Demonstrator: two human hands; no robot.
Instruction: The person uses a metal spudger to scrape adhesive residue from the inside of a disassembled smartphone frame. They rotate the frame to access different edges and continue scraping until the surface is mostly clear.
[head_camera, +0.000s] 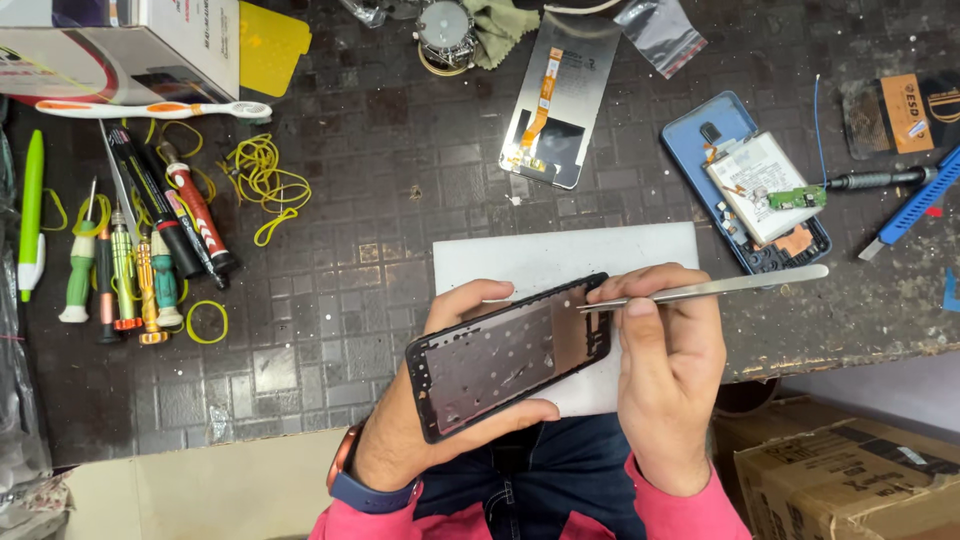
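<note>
My left hand (425, 420) grips a black phone frame (505, 355) from below, tilted up to the right, over a white mat (560, 255). My right hand (670, 360) holds a flat metal pry tool (720, 287). Its tip rests against the frame's upper right corner, and the handle points right.
A detached phone screen with an orange flex cable (555, 100) lies at the back. A blue phone body with battery and small green board (755, 185) lies at the right. Screwdrivers (150, 250), yellow rubber bands (262, 180) and a toothbrush (150, 109) sit left. Cardboard boxes (850, 470) stand lower right.
</note>
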